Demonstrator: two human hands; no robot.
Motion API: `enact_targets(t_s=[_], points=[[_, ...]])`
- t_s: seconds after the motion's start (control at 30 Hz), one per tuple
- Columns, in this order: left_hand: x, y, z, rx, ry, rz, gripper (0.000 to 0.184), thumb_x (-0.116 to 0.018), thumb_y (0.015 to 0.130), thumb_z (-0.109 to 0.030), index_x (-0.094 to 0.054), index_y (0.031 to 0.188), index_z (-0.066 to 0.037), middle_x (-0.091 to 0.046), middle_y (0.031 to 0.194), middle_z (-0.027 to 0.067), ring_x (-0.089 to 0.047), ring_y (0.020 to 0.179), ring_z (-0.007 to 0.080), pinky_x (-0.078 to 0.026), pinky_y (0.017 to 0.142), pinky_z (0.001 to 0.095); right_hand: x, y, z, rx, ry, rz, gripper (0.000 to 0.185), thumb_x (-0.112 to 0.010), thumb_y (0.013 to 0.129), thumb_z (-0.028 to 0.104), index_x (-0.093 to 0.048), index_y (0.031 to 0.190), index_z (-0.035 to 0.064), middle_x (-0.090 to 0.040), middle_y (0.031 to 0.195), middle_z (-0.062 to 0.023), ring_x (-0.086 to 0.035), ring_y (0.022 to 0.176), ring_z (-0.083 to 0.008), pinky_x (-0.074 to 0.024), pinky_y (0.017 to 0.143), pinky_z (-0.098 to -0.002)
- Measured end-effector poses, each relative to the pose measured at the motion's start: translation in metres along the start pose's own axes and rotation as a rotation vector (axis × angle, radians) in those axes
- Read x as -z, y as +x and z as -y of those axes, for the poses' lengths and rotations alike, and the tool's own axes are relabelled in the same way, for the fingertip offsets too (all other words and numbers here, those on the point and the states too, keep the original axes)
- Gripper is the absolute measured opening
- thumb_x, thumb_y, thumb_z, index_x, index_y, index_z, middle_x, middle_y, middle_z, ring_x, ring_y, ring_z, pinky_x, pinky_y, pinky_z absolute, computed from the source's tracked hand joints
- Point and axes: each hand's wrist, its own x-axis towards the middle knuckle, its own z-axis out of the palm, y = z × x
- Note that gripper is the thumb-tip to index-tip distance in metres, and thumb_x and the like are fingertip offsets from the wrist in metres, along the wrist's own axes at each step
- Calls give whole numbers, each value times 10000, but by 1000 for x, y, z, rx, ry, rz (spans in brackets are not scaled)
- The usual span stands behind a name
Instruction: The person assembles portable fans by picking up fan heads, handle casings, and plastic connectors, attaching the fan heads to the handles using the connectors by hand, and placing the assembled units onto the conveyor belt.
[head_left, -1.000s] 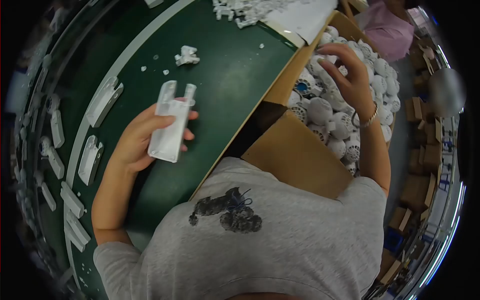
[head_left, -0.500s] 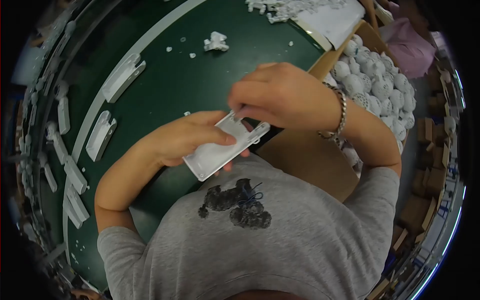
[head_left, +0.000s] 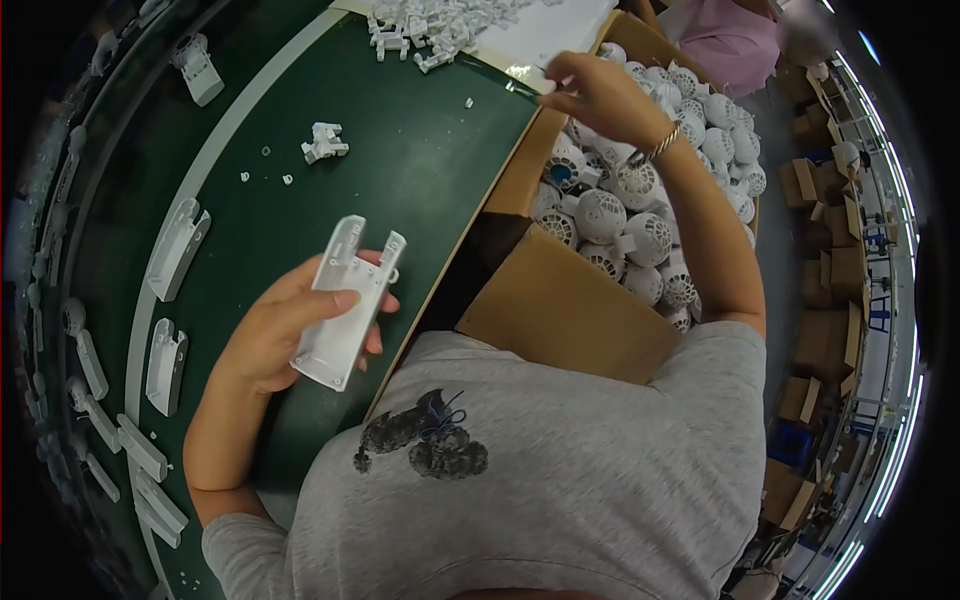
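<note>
A white plastic shell, an open tray-like piece with two prongs at its upper end, is held in my left hand, thumb across its inner face. My right hand is over the near corner of a box, beside the white sheet. Its thumb and index finger are spread a little and I see nothing between them. Below and right of that hand lie many round white slotted parts in the cardboard box.
Small white parts are heaped at the back on a white sheet. One white bracket and small bits lie on the green table. More white shells line the left side. A person in pink is beyond the box.
My right hand has left the shell's pronged end and moved up and right to the box corner. My left hand has shifted left with the shell, now more upright.
</note>
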Motion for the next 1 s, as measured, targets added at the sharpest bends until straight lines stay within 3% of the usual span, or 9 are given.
enact_targets(t_s=[0.13,0.27,0.43,0.5,0.63,0.67,0.7,0.9,1.0], points=[[13,7,-8,-107,38,-121,497,-551,831,-161,-368,1248,37,-565,1015,174,-618,754,209,-535,613,312,-33,13,-85,-383,-351,535,591,-754,595,250,-559,1116,51,-618,1033,-163,-591,963,-305,-467,844,-354],[16,9,-14,-151,44,-192,474,-556,830,-159,-387,1226,40,-565,1023,173,-621,773,202,-541,619,305,-72,17,-113,-317,-284,579,738,-791,488,265,-547,1150,47,-608,1076,-163,-581,982,-317,-457,878,-335],[28,-2,-20,-183,80,-277,469,-538,837,-194,-385,1221,27,-564,1031,171,-613,754,204,-539,617,313,-14,9,-111,-359,11,155,628,-763,559,272,-555,1116,70,-627,964,-120,-623,791,-222,-507,676,-316],[38,-8,-21,-210,46,-266,444,-553,837,-161,-408,1206,39,-563,1051,171,-621,790,198,-544,634,302,24,-4,-87,-410,538,77,559,-716,679,278,-514,1161,79,-607,964,-96,-620,809,-187,-521,613,-273],[45,-14,-23,-265,38,-276,433,-546,847,-172,-416,1203,37,-556,1074,162,-618,823,203,-547,660,311,47,-15,10,-42,1561,253,446,-436,921,312,-367,1282,61,-565,1048,-93,-609,848,-151,-548,604,-238],[47,-15,-23,-279,30,-271,425,-542,850,-170,-418,1201,35,-556,1075,159,-618,828,204,-547,665,312,39,-10,11,9,1660,414,525,-404,925,325,-236,1365,93,-470,1206,-205,-526,1090,-323,-552,530,-229],[49,-17,-22,-293,20,-271,417,-538,853,-168,-421,1199,33,-555,1076,155,-619,834,206,-547,669,313,29,-8,27,-41,1740,435,516,-394,930,315,-234,1365,88,-438,1237,-216,-505,1108,-345,-544,511,-211],[63,-32,-12,-320,-77,-251,368,-554,860,-163,-452,1161,22,-563,1064,133,-618,860,205,-552,688,322,-10,6,124,21,1477,680,857,-722,657,164,-245,1360,50,-423,1289,-170,-515,1085,-248,-473,706,-215],[64,-41,-6,-315,-63,-327,420,-595,838,-168,-438,1185,7,-568,1030,121,-624,837,203,-547,672,306,-17,13,154,115,1316,689,699,-689,709,199,-341,1288,17,-518,1122,-107,-517,939,-138,-457,691,-218]])
